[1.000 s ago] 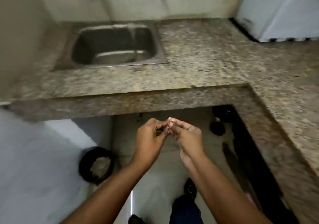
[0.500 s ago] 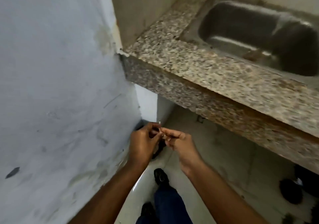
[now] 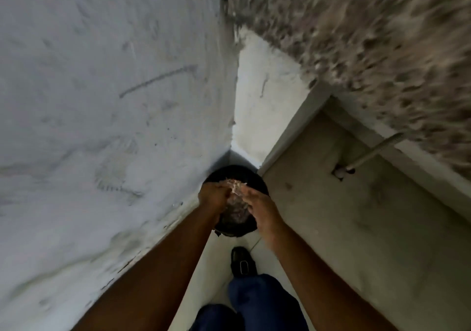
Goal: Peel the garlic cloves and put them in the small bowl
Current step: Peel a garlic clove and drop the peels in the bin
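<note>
The garlic clove itself cannot be made out; only a pale scrap of papery skin [image 3: 235,186] shows between the fingertips of the left hand [image 3: 212,199] and right hand [image 3: 257,207], directly over the black bin [image 3: 257,180] of peelings below them. Whether the fingers pinch the clove or only skin is too blurred to tell. The risk, as I judge it, is that a loosened grip drops the clove into the bin with its skin, far from the granite counter [image 3: 382,37] above.

no legible txt, no labels, no brands; nos. or signs nil
</note>
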